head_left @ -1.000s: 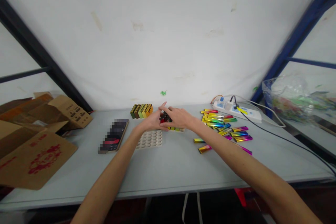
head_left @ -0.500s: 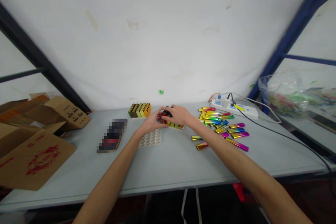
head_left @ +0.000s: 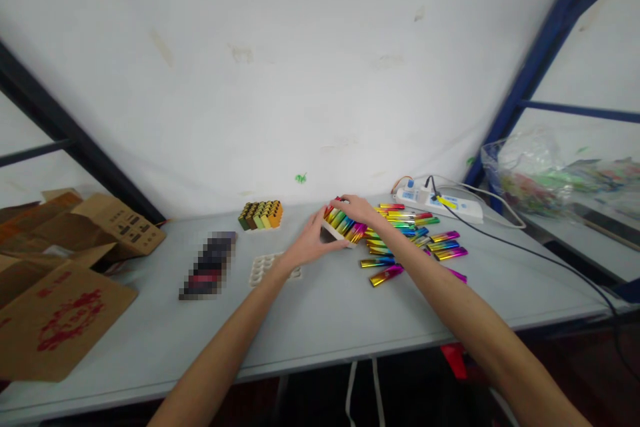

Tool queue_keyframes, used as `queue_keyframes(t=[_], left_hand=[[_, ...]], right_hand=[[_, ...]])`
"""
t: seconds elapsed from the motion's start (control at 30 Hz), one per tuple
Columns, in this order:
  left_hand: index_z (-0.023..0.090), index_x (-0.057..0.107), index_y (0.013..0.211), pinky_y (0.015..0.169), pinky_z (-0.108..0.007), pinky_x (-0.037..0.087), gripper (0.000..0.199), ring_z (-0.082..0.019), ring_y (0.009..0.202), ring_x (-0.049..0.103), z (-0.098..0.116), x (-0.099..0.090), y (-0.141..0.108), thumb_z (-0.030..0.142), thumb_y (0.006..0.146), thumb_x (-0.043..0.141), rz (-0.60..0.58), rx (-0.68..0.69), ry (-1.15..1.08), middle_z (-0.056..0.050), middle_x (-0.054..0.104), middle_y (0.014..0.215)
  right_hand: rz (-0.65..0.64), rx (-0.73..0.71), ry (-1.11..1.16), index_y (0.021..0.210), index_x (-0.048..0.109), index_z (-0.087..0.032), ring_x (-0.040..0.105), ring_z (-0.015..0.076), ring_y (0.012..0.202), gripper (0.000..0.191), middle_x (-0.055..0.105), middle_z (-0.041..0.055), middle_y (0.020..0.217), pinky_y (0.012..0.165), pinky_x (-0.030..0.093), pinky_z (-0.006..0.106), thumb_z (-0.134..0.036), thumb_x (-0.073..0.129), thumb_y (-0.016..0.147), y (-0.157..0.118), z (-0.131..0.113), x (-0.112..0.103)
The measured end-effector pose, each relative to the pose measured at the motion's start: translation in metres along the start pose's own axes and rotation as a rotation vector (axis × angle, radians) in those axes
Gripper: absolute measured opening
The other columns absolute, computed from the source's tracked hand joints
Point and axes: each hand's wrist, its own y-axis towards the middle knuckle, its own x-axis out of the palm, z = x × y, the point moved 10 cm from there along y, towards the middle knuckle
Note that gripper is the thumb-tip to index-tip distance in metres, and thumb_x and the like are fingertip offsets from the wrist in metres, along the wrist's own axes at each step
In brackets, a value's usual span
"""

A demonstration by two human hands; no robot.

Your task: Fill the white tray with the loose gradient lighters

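A white tray [head_left: 332,230] filled with shiny multicoloured lighter-like pieces is tilted toward the right. Its left side is gripped by my left hand [head_left: 311,242], thumb along the near edge. At its far side my right hand [head_left: 361,208] curls over the top of the pieces. Just right of the tray lies a loose pile of shiny coloured pieces [head_left: 400,217]. A white tray with round holes [head_left: 260,269] lies flat on the left, partly behind my left forearm. Farther back, a block of upright yellow, green and brown pieces [head_left: 261,215] stands in its own tray.
Open cardboard boxes [head_left: 75,313] fill the left side of the grey table [head_left: 320,327]. A pixelated phone-like object [head_left: 207,267] lies beside them. At the back right are a power strip [head_left: 450,205] with cables and a clear plastic bag [head_left: 535,173].
The filled tray has been tipped up toward the right, near the pile, and its pieces now show their shiny sides. My left hand has moved right, uncovering more of the tray with holes.
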Motion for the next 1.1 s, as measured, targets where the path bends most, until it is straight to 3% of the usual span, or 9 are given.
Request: queue_keyframes(t=[0.1, 0.17, 0.43, 0.73, 1.1], left_hand=[[0.016, 0.01, 0.165, 0.128, -0.054, 0.017, 0.137, -0.04, 0.158, 0.013, 0.004, 0.015, 0.003, 0.067, 0.064, 0.086, -0.024, -0.027, 0.072, -0.022, 0.013, 0.169], [0.016, 0.008, 0.165, 0.128, -0.054, 0.017, 0.141, -0.041, 0.158, 0.006, 0.009, 0.023, 0.004, 0.066, 0.06, 0.089, -0.04, 0.001, 0.093, -0.022, 0.007, 0.169], [0.021, 0.023, 0.162, 0.126, -0.047, 0.03, 0.124, -0.036, 0.145, 0.038, 0.028, 0.028, 0.011, 0.046, 0.062, 0.091, -0.06, 0.113, 0.072, -0.016, 0.035, 0.152], [0.019, 0.026, 0.162, 0.124, -0.048, 0.033, 0.121, -0.036, 0.142, 0.042, 0.033, 0.025, 0.01, 0.045, 0.062, 0.089, -0.149, 0.164, 0.07, -0.015, 0.039, 0.148], [0.02, 0.027, 0.162, 0.126, -0.046, 0.029, 0.123, -0.036, 0.147, 0.038, 0.037, 0.026, 0.008, 0.049, 0.061, 0.091, -0.194, 0.155, 0.121, -0.015, 0.036, 0.155]], right_hand=[[-0.007, 0.064, 0.031, 0.129, 0.068, -0.013, 0.061, 0.0312, 0.129, 0.056, 0.065, 0.0176, 0.14, 0.107, 0.042, 0.036, -0.054, 0.042, 0.102, -0.006, 0.017, 0.001], [-0.013, 0.092, 0.045, 0.132, 0.066, -0.011, 0.061, 0.0324, 0.129, 0.059, 0.064, 0.0197, 0.141, 0.106, 0.043, 0.039, -0.055, 0.038, 0.103, -0.013, 0.025, 0.002], [0.075, 0.22, 0.154, 0.129, 0.064, -0.011, 0.063, 0.032, 0.124, 0.059, 0.067, 0.0212, 0.134, 0.103, 0.044, 0.039, -0.056, 0.035, 0.103, -0.044, 0.042, -0.002], [0.176, 0.194, 0.051, 0.116, 0.071, -0.007, 0.065, 0.0326, 0.119, 0.059, 0.071, 0.0248, 0.124, 0.102, 0.044, 0.038, -0.052, 0.036, 0.103, -0.042, 0.05, -0.003], [0.19, 0.05, 0.132, 0.122, 0.068, -0.016, 0.064, 0.0236, 0.119, 0.038, 0.071, 0.0115, 0.128, 0.104, 0.043, 0.033, -0.03, 0.037, 0.104, -0.047, 0.041, -0.002]])
